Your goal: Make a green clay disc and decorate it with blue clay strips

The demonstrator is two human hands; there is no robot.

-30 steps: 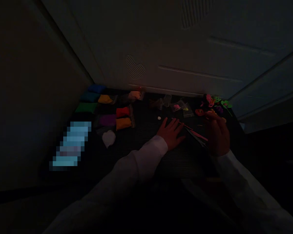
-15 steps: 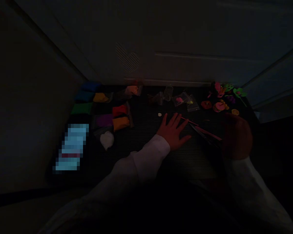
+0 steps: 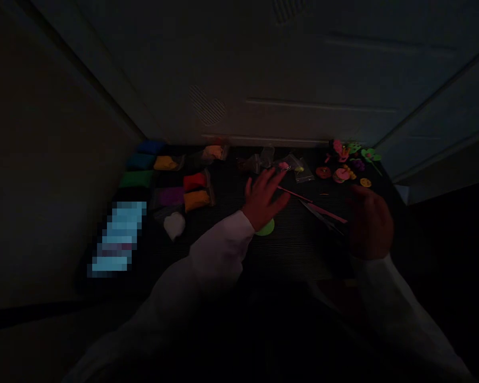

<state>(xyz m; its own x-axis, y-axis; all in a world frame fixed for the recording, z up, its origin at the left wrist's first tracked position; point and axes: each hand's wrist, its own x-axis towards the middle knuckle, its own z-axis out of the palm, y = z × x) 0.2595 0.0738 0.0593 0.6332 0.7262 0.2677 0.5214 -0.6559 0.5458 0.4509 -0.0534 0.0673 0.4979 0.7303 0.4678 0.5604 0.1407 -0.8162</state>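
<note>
My feed is very dark, and the only place I would look for writing is the lit screen at the left end of the table; it is broken into pale blue blocks, so I cannot read it. The coloured packets are too dim for me to make out any print.

The bright green disc lies flat on the table, directly below the left hand. The heel of that hand covers its far edge, leaving the near part showing. I see the fingers spread apart and the thumb held out to the right, reaching beyond the disc — whether the palm touches it, I cannot tell.

The right hand is well apart from the disc, its fingers bent and sunk in shadow; I cannot tell whether they meet or close on anything. Just beside it, between the two hands, I have scissors with their tips towards the left hand, a pink strip along them, and a thin pink stick nearer the left fingertips.

To the left of the left hand I see a white packet, an orange packet and a red packet. Beyond the right hand sit a yellow round piece and a green flower.
</note>
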